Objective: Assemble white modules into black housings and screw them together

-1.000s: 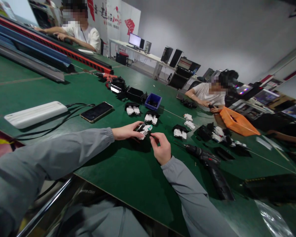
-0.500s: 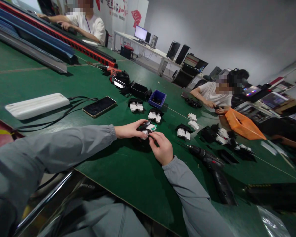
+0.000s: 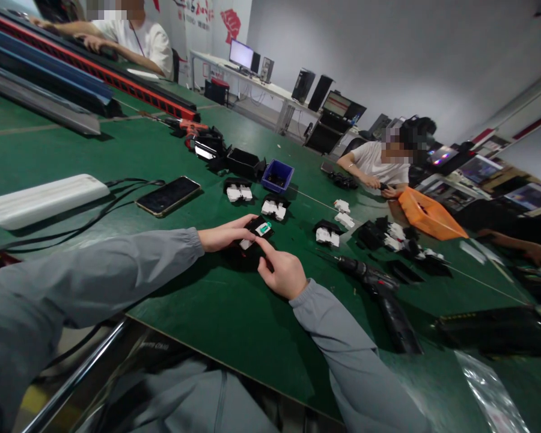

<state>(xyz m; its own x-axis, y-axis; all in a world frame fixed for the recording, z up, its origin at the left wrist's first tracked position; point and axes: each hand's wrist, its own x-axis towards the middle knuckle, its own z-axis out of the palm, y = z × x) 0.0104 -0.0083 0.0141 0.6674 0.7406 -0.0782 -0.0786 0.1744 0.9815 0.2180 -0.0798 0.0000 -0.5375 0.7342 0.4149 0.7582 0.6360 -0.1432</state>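
Near the table's front edge is a small black-and-white plastic part with a bright green piece on top. My left hand grips it from the left, fingers over its side. From the right, my right hand presses an extended index finger on its near white end; the thumb is bent below and the other fingers are curled. The part's underside is hidden. Similar black-and-white parts lie just beyond: one part close behind, another part farther left, and a third part to the right.
A black cordless drill lies right of my right hand. Left are a phone and a white power bank with cables. Beyond stand a blue bin and an orange bin. Other people sit around the table.
The view has swung slightly, shifting the scene left. My right index finger has straightened onto the part, and my left fingers now lie flatter across it. The green piece shows more fully.
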